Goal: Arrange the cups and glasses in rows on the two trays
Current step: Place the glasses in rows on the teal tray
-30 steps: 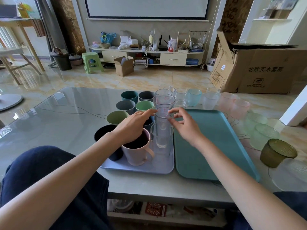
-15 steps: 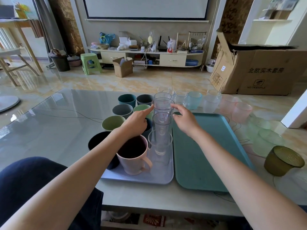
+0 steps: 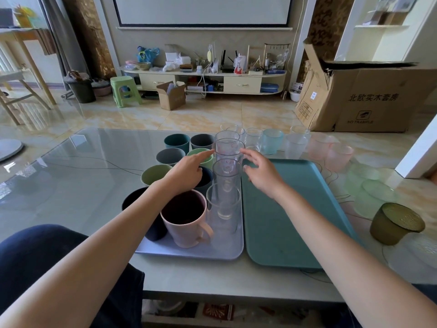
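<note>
A lilac tray (image 3: 189, 253) holds coloured cups in rows: teal (image 3: 176, 142), grey (image 3: 170, 156), green (image 3: 156, 174), dark navy (image 3: 132, 202) and a pink mug (image 3: 185, 218). Its right side carries a row of clear glasses (image 3: 227, 176). My left hand (image 3: 189, 170) reaches over the cups, its index fingertip touching the far clear glass (image 3: 229, 149). On the other side of that glass, my right hand (image 3: 261, 172) hovers with fingers spread, just off the rim. The teal tray (image 3: 290, 216) beside it holds nothing.
Beyond the trays stand several clear, blue-tinted (image 3: 272, 140) and pink-tinted (image 3: 339, 156) glasses. Pale green glasses (image 3: 376, 197) and an olive one (image 3: 396, 223) lie at the right of the glass table. A cardboard box (image 3: 369, 98) stands on the floor behind.
Both hands slid forward from the middle clear glass to the far one. The right hand's fingers have spread apart, away from the glass.
</note>
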Motion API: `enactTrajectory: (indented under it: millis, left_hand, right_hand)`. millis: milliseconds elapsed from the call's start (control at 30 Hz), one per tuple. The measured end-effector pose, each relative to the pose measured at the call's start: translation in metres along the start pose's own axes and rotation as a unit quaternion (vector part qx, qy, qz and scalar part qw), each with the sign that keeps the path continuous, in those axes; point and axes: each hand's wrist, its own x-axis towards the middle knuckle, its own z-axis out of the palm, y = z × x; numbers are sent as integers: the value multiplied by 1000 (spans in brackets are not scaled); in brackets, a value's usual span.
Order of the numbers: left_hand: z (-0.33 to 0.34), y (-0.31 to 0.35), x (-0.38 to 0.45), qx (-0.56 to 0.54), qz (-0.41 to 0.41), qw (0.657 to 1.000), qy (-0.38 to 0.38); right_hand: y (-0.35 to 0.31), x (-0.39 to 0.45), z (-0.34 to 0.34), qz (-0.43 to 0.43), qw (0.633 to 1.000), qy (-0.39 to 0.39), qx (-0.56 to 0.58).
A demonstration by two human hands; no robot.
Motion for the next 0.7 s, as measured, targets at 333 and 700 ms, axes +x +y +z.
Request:
enactTrajectory:
  millis: [333,700]
  left_hand:
    - [-39,55,37,-244,-45,941,232]
    - [-18,49,168,-34,-1,989,142]
  right_hand:
    - [23,-32,-70,20,998,56,-14]
    - [49,55,-96,16,993,53,-102]
